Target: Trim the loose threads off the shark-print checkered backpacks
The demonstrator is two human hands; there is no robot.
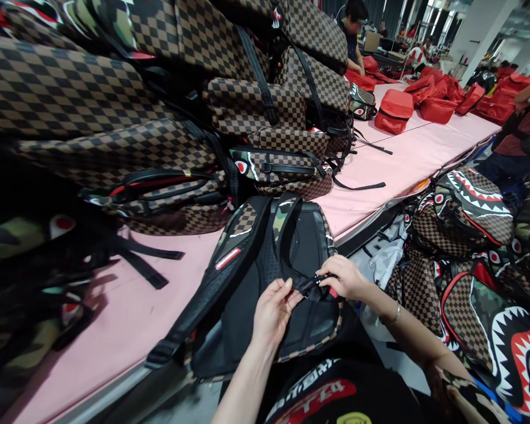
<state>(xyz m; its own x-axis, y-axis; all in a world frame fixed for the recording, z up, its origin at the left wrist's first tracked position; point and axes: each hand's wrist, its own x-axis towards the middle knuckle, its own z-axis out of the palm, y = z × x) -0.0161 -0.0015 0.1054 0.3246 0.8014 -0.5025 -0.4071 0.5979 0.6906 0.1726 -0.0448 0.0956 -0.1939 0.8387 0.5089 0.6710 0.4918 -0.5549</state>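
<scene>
Before you, the black padded backpack with brown-checkered edging (267,268) lies back panel up, shoulder straps (242,256) uppermost, overhanging the pink bench (179,300).

Long pink-topped counter (417,144) before me, running off ahead and to my right; pale grey strip along its near edge. Light grey floor (395,356) glimpsed low on my right, beside the counter. Far side of the room: thick white pillar (488,35), dark curtains (394,17), bright windows (429,16). Light strongest there; deep shadow at my left.
</scene>
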